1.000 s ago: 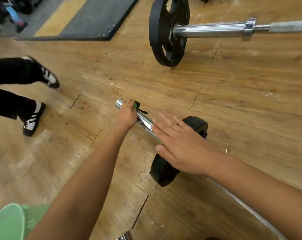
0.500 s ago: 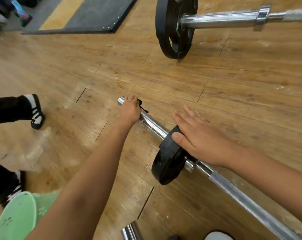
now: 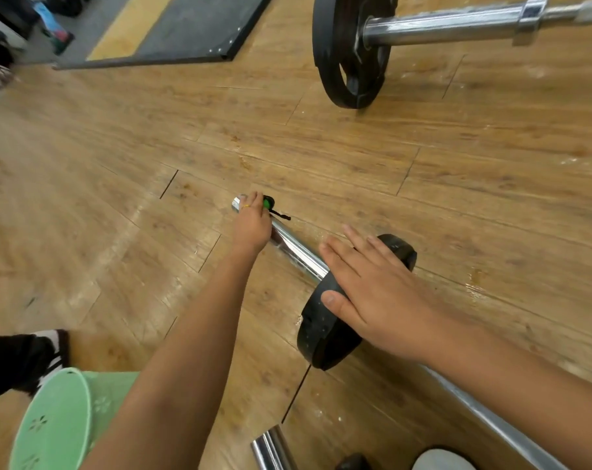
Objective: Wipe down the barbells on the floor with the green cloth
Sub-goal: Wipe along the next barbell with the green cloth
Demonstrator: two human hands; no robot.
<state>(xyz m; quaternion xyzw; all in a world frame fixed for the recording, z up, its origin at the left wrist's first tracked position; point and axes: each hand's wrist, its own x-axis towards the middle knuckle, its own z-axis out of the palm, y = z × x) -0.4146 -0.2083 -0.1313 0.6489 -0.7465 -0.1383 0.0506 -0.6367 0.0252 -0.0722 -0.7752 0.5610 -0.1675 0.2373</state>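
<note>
Single head-worn wide-angle view — forward and steeply down onto the wooden floor (image 3: 491, 205), close above it

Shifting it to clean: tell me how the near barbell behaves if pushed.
Likely to roll: the near barbell rests on a round black plate on smooth floor, which may be why the right hand lies flat on the plate. Probably heavy and rigid, being metal. Its chrome looks slick; the left hand grips it with the green cloth.
</note>
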